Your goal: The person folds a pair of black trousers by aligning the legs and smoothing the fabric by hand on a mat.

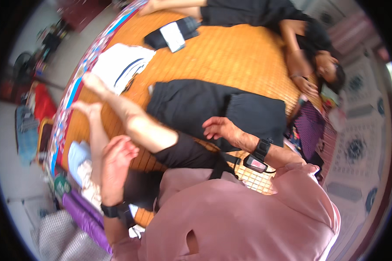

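Note:
A pair of black trousers (191, 104) lies spread on the woven mat in front of me, with one leg end folded over at its right. Over their near edge is my right hand (224, 129), fingers apart and a little bent, holding nothing. I cannot tell whether it touches the cloth. My left hand (116, 163) is raised beside my bent knee, away from the trousers. Its fingers are loosely bent and apart, slightly blurred, with nothing seen in them.
White folded clothes (122, 65) lie near the mat's far left edge. Beyond them a phone-like white item (173, 37) rests on folded dark cloth (154, 39). Another person (265, 17) in black lies along the far side. Purple dotted cloth (307, 130) is at the right.

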`<state>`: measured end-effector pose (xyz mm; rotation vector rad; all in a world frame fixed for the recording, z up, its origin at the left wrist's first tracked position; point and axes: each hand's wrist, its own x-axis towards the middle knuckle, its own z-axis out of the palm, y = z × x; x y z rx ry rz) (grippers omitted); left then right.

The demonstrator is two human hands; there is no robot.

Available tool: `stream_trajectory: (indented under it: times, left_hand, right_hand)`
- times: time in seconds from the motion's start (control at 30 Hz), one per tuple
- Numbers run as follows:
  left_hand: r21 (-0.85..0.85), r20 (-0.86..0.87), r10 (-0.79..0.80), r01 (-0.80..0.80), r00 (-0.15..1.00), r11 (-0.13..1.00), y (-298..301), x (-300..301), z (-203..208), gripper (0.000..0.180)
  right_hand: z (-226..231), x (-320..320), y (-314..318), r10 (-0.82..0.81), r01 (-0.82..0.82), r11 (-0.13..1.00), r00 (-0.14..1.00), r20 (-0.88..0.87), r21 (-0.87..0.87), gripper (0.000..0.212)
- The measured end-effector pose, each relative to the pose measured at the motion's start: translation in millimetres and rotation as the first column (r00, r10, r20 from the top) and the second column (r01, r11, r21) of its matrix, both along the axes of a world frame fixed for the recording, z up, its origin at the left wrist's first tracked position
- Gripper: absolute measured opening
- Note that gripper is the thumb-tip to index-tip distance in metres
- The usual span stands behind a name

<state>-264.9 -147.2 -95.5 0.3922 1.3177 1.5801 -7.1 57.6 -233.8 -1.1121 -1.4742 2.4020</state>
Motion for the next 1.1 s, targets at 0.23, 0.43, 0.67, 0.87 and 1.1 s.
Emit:
stream_trajectory:
  times: [0.23, 0.43, 0.67, 0.87, 1.1]
  left_hand:
    - [0.233, 0.043, -0.016, 0.005, 0.999, 0.973, -40, -46, 38, 0.021]
    - [0.371, -0.005, -0.043, 0.042, 0.999, 0.928, -35, -83, 42, 0.025]
    - [0.164, -0.017, -0.084, 0.086, 0.996, 0.983, 11, -62, -5, 0.028]
    - [0.275, -0.546, 0.018, 0.159, 0.837, 0.948, 39, -8, 69, 0.012]
    - [0.56, -0.803, 0.416, 0.301, 0.427, 0.772, 46, -65, 114, 0.012]
  right_hand:
    - [-42, 99, 19, -0.487, 0.107, 0.513, 0.853, 0.186, 0.852, 0.036]
    - [-47, 161, 37, -0.709, -0.162, 0.413, 0.56, 0.429, 0.896, 0.054]
    - [-99, 206, 48, -0.693, 0.005, 0.626, 0.462, 0.554, 0.78, 0.06]
    - [-117, 91, 58, -0.617, -0.168, 0.616, 0.504, 0.604, 0.769, 0.058]
    - [-95, -2, 108, -0.629, 0.445, 0.58, 0.777, 0.028, 0.682, 0.029]
